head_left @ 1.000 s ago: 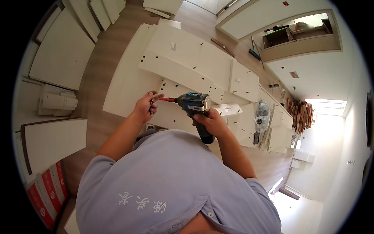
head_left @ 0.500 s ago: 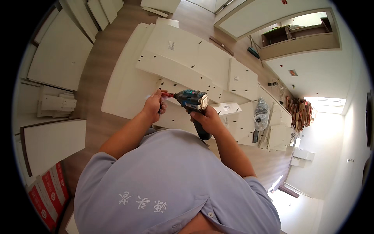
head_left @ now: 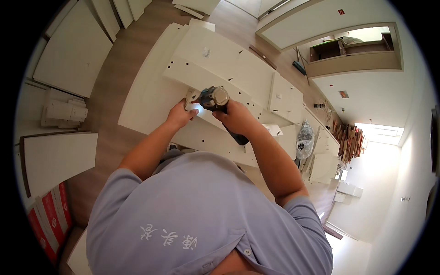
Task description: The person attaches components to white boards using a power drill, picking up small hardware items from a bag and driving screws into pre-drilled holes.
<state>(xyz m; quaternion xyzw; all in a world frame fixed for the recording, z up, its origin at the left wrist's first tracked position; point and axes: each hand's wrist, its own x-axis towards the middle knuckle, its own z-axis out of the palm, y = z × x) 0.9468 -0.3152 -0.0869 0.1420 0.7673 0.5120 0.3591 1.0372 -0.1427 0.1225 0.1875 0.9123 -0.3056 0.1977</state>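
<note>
My right hand (head_left: 238, 120) is wrapped around the grip of a dark teal cordless drill (head_left: 214, 97). The drill's nose points down and left, its reddish bit meeting the end of a narrow white board (head_left: 213, 120) with screws in it. A lamp glow falls beside the bit. At that same end my left hand (head_left: 181, 114) grips the board, thumb on top and fingers at its edge, close to the bit. The narrow board lies among larger white panels (head_left: 151, 98) with dark holes and upright pegs. The bit's very tip is too small to make out.
A clear plastic bag of dark fittings (head_left: 305, 140) lies on the panels to the right. White boards (head_left: 73, 55) lean along the left, above red-and-white packaging (head_left: 50, 220). Brown strips (head_left: 349, 140) are piled at the far right. A green-headed broom (head_left: 299, 68) lies beyond.
My right hand has swung the drill left and tipped its nose down to the narrow board. My left hand has moved from the red bit to the board's end. The drill's lamp glow now shows.
</note>
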